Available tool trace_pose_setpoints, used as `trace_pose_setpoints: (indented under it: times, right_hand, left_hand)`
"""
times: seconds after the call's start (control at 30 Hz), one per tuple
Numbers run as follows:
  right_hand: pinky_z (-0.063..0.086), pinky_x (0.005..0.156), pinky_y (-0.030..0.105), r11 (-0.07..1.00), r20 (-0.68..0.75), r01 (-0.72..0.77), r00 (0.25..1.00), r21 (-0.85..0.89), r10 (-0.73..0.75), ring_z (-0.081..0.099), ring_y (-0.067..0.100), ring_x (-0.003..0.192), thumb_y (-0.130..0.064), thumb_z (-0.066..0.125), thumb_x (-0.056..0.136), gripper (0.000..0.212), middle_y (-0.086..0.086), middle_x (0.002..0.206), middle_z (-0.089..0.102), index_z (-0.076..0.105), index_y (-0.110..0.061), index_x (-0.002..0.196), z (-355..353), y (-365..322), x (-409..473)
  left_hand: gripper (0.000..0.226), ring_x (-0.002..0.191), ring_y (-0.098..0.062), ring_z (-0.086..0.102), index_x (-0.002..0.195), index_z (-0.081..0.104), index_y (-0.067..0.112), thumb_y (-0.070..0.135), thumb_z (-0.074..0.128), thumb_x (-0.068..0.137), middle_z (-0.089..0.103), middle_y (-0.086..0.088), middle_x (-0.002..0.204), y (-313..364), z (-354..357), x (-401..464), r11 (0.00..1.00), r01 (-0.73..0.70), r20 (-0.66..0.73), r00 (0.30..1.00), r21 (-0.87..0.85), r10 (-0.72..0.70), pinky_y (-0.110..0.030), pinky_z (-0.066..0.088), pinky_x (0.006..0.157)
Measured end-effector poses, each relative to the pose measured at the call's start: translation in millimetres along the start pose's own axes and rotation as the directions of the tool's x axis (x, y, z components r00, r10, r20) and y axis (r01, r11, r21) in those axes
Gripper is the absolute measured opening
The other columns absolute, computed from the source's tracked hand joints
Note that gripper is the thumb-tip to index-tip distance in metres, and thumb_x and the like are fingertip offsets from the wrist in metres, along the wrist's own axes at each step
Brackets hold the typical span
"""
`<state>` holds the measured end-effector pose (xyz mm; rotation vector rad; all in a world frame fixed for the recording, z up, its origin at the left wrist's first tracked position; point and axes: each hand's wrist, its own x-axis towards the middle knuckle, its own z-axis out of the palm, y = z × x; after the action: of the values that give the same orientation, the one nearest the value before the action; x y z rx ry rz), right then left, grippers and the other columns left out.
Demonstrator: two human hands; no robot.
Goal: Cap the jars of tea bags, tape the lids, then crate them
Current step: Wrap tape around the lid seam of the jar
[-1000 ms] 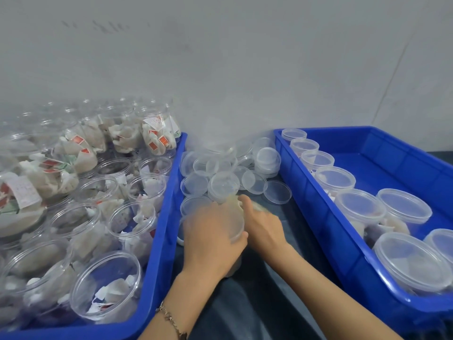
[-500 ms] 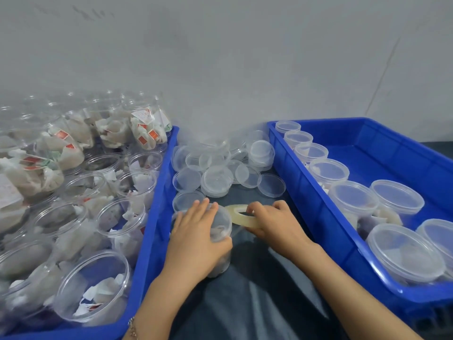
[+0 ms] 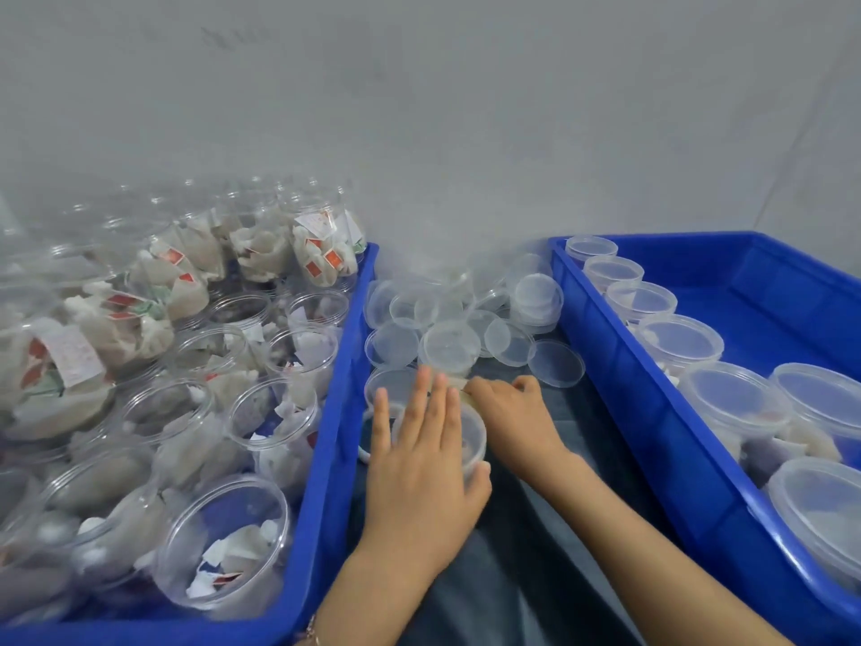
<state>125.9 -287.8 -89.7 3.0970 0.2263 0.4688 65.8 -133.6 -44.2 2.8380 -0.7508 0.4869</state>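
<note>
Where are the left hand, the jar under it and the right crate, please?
left hand point(image 3: 419, 463), head view, on the back of the hand.
jar point(image 3: 473, 440), head view, on its lid's right edge beside the fingers.
right crate point(image 3: 619, 412), head view, on its near blue side wall.

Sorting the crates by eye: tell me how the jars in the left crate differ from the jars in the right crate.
1. The jars in the left crate are open-mouthed, without lids; the jars in the right crate are capped.
2. The left crate's jars are heaped, many tilted or lying sideways; the right crate's jars stand upright in rows.

Both sets are clear plastic, sitting in blue crates.
</note>
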Motion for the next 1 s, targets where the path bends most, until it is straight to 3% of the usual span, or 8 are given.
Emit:
trace_pose_setpoints:
  times: [0.17,0.3,0.47,0.57,0.7,0.8,0.87,1.0]
  right_hand:
    - [0.014,0.071,0.029,0.999,0.012,0.020,1.000,-0.042,-0.019,0.054,0.010,0.086,-0.035,0.038,0.091,0.013,-0.012,0.085,0.049,0.046,-0.026,0.094,3,-2,7]
    - [0.011,0.071,0.029,0.994,0.027,0.075,0.997,-0.082,-0.073,0.051,0.008,0.085,-0.039,0.033,0.091,0.018,-0.013,0.084,0.044,0.046,-0.027,0.094,-1,-6,16]
    - [0.030,0.098,0.031,0.997,0.067,0.074,0.995,0.013,-0.075,0.057,0.012,0.090,-0.034,0.037,0.094,0.021,-0.009,0.096,0.056,0.049,-0.023,0.108,-11,7,10]
    - [0.045,0.071,0.039,0.889,0.044,-0.139,0.990,0.437,0.133,0.061,0.029,0.080,-0.029,0.047,0.095,0.046,0.004,0.094,0.066,0.033,-0.024,0.138,-20,13,-12]
    - [0.040,0.060,0.034,0.918,0.069,-0.146,0.989,0.369,0.130,0.062,0.031,0.082,-0.019,0.053,0.087,0.077,0.003,0.103,0.067,0.009,-0.039,0.146,-20,23,-32]
    - [0.038,0.065,0.029,0.923,0.065,-0.130,0.991,0.363,0.114,0.061,0.025,0.099,-0.037,0.059,0.081,0.081,-0.005,0.117,0.063,0.009,-0.045,0.144,-29,35,-42]
    - [0.040,0.078,0.028,0.920,0.063,-0.099,0.995,0.378,0.081,0.052,0.017,0.120,-0.049,0.062,0.075,0.086,-0.009,0.137,0.050,0.010,-0.046,0.144,-35,38,-49]
    - [0.035,0.091,0.026,0.857,0.092,-0.132,0.991,0.499,0.099,0.041,0.006,0.129,-0.074,0.056,0.071,0.086,-0.012,0.143,0.044,0.014,-0.049,0.143,-44,38,-58]
  left_hand:
    - [0.059,0.114,-0.025,0.061,0.113,0.069,0.003,0.039,0.039,0.076,0.065,-0.014,0.120,-2,8,0,0.996,-0.066,-0.038,0.997,-0.063,0.063,-0.044,0.046,0.099]
    - [0.056,0.111,-0.024,0.063,0.111,0.070,0.002,0.035,0.042,0.076,0.067,-0.013,0.118,-5,10,2,0.989,-0.077,-0.021,0.997,-0.125,0.075,-0.043,0.050,0.095]
    - [0.052,0.119,-0.018,0.057,0.115,0.069,0.007,0.035,0.047,0.076,0.065,-0.004,0.123,-11,12,3,0.966,-0.125,-0.065,0.991,-0.228,0.113,-0.047,0.041,0.103]
    - [0.048,0.114,-0.011,0.045,0.119,0.067,0.012,0.022,0.059,0.073,0.063,0.007,0.124,-4,6,6,0.926,-0.132,-0.096,0.990,-0.353,0.104,-0.043,0.034,0.108]
    - [0.051,0.091,-0.016,0.066,0.097,0.076,0.014,-0.001,0.057,0.053,0.073,0.007,0.101,8,-4,13,0.912,-0.158,-0.102,0.986,-0.380,0.128,-0.026,0.042,0.095]
    - [0.053,0.120,-0.007,0.050,0.116,0.068,0.018,-0.011,0.051,0.075,0.062,0.007,0.124,-3,-1,18,0.846,-0.018,-0.036,0.999,-0.533,-0.001,-0.007,0.022,0.105]
    - [0.056,0.124,-0.006,0.046,0.118,0.066,0.017,-0.010,0.046,0.073,0.060,0.005,0.127,-9,3,16,0.826,-0.028,-0.022,1.000,-0.563,0.018,0.001,0.011,0.102]
    - [0.060,0.122,-0.005,0.047,0.111,0.070,0.014,-0.004,0.037,0.064,0.065,0.003,0.120,-4,9,12,0.800,-0.013,-0.096,0.994,-0.600,-0.056,-0.020,0.017,0.112]
